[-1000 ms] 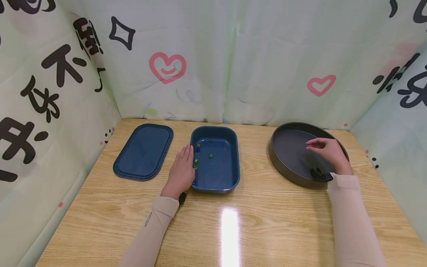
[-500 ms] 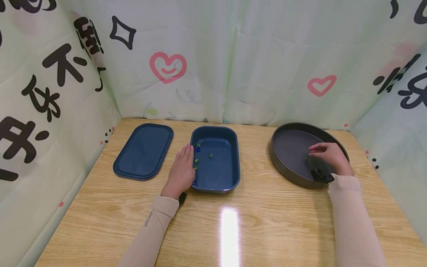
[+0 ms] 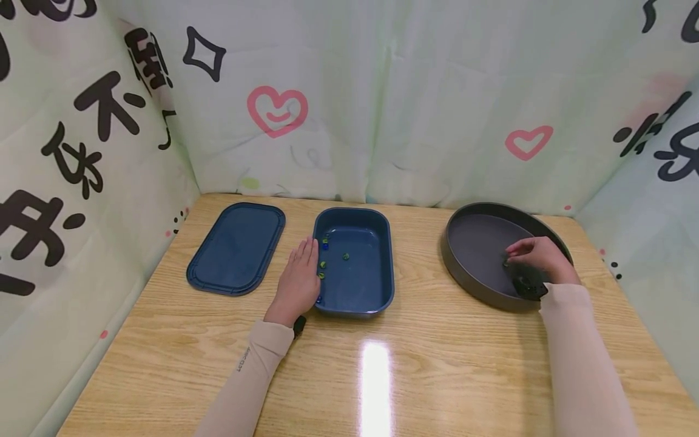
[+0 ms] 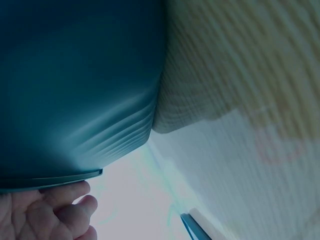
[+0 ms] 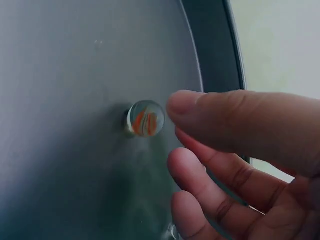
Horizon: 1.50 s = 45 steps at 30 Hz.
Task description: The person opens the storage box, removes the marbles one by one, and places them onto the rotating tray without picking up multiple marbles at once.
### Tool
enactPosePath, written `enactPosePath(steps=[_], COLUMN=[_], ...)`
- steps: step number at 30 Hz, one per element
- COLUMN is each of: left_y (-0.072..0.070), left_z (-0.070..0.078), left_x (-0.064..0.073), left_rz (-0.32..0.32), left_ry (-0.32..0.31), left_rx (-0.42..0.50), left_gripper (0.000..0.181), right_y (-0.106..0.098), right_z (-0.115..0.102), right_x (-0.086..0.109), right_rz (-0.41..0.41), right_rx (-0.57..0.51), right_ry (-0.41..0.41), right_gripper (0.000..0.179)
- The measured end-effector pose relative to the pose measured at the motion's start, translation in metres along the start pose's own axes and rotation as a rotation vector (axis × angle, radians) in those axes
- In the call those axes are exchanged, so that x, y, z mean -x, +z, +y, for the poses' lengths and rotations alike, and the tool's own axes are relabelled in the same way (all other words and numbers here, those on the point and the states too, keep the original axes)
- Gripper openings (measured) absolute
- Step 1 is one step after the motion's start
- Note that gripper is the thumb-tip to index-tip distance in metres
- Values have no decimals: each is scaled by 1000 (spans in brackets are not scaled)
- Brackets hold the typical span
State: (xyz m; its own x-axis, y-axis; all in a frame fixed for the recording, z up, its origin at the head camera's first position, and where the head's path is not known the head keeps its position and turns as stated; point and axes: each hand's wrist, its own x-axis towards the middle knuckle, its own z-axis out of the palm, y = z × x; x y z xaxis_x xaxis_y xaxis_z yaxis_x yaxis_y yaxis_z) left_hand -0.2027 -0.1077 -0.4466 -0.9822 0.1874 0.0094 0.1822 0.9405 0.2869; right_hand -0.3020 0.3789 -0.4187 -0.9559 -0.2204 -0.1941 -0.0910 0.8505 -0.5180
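Note:
My right hand (image 3: 537, 255) is low inside a round dark pan (image 3: 468, 255), thumb and fingers bent and apart. In the right wrist view, a clear glass marble (image 5: 146, 119) with orange and white swirls sits on the pan's floor, just off my thumb tip. Part of another clear marble (image 5: 173, 232) shows beside my lowest finger. My left hand (image 3: 297, 276) lies along the left rim of a blue rectangular tub (image 3: 391, 267), fingers straight, fingertips at the rim. Inside the tub are several marbles, including a green one (image 3: 346, 257) and a blue one (image 3: 325, 246).
A flat blue lid (image 3: 235, 249) lies on the wooden table (image 3: 426, 376), left of the tub. Printed curtains (image 3: 349, 121) enclose the table's back and sides. Bare wood separates the tub from the pan.
My right hand has come down and slightly right inside the pan, closer to a marble. In the tub, a clear marble has rolled left toward the wall. My left hand stays put.

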Motion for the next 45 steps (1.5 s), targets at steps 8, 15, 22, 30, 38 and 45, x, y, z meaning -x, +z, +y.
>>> enactPosePath(steps=[8,15,22,30,38,45], left_y=[-1,-2,1,1,2,2], left_z=[0,1,0,0,0,0], left_x=[0,0,-1,-1,-1,-1], left_rz=[3,-5,-13,-4,11,4], left_ry=[2,-7,-6,0,4,1], left_rx=[-3,10,-3,4,3,0], left_gripper=[64,64,65,65,65,65], right_y=[0,1,3,4,-1,-11], right_z=[1,2,5,4,-2,-15], right_x=[-2,-4,-7,-7,-5,-5], right_rz=[-51,-99,-93,-83,-53,-5], right_rx=[-3,-49,-42,-43,-13,9], right_ry=[-4,19,34,45,35,29], right_gripper=[32,31,30,27,26,26])
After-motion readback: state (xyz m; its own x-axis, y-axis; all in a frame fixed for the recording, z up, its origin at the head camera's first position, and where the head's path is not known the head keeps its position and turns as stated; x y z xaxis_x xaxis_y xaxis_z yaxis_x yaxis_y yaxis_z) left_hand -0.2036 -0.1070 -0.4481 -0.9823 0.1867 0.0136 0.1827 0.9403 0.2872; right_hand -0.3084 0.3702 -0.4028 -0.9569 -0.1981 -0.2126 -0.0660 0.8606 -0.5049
